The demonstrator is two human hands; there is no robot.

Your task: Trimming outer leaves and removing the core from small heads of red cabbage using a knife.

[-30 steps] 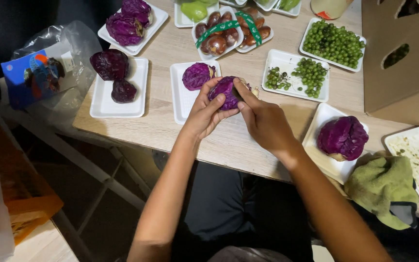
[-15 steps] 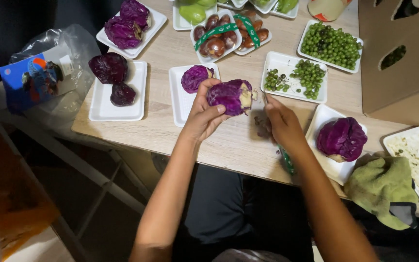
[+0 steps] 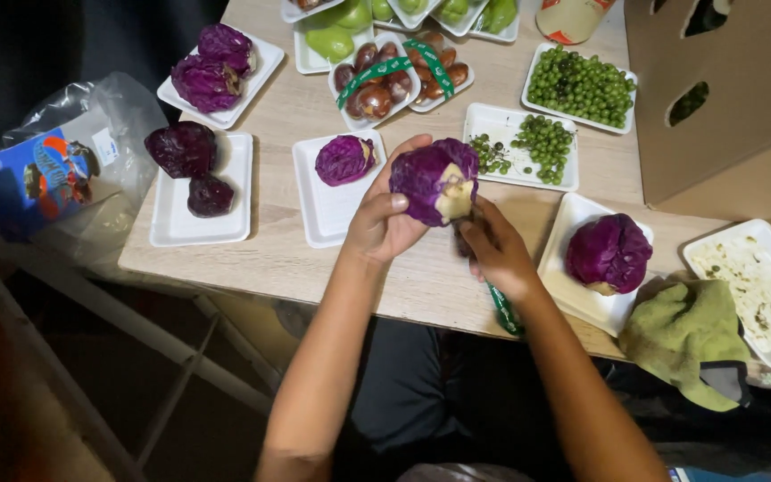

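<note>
At the far left, off the table edge, a clear plastic bag (image 3: 91, 134) holds a blue printed packet (image 3: 42, 174). On the light wooden table (image 3: 261, 259), next to that, sits a white rectangular foam tray (image 3: 203, 223) with two dark purple cabbage pieces (image 3: 182, 148); behind it another white tray (image 3: 256, 58) carries two brighter purple cabbage chunks (image 3: 209, 71). Moving right, a white foam tray (image 3: 327, 210) holds one small purple cabbage piece (image 3: 344, 160) at its far end.

Your left hand (image 3: 385, 219) is raised just above the table and wrapped around a purple cabbage half with a pale cut core (image 3: 435, 181), fingers curled over its left side and thumb across the front, so the hold is firm. The core faces your right hand. Your right hand (image 3: 493, 250) sits just below and right of the cabbage, fingers bunched near its underside; you cannot tell whether it grips anything, though a green object (image 3: 501, 312) shows beneath the wrist.

Behind the cabbage lie two small trays of brown rounded fruits banded in green (image 3: 399, 76), then a tray with scattered green peas (image 3: 528, 143) and a fuller tray of peas (image 3: 582, 85). Further right, a white tray (image 3: 573, 286) holds a whole purple cabbage head (image 3: 609, 253), with a green cloth (image 3: 684, 335) just beside it, a soiled white tray (image 3: 756, 286), and a brown cardboard box (image 3: 725, 98) behind.
</note>
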